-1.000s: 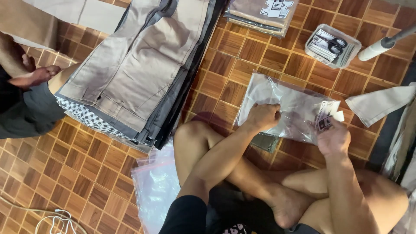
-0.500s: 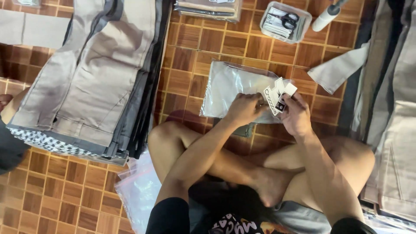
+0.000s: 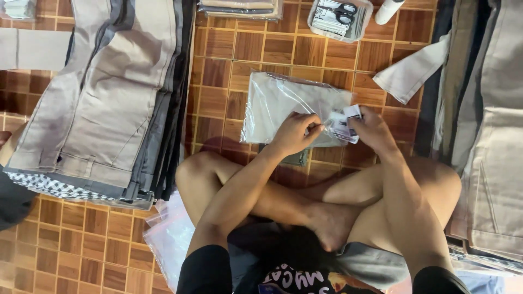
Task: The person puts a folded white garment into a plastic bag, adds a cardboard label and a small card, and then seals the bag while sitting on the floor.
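A clear plastic bag [image 3: 280,100] with a folded beige garment inside lies on the wooden parquet floor in front of my crossed legs. My left hand [image 3: 294,132] pinches the bag's open edge at its near right corner. My right hand [image 3: 371,126] holds a small white printed card tag [image 3: 344,126] and pushes it into that opening. The tag is partly under the plastic. Both hands meet at the bag's edge.
A tall stack of folded beige and grey trousers [image 3: 109,92] lies to the left, another pile [image 3: 490,125] to the right. A clear box with scissors [image 3: 339,16] and a white roller [image 3: 389,8] sit at the back. Empty zip bags [image 3: 169,234] lie by my left knee.
The view shifted right and the bag came nearer the centre. My right hand carried the tag from beside the bag to its opening, where my left hand now holds the edge.
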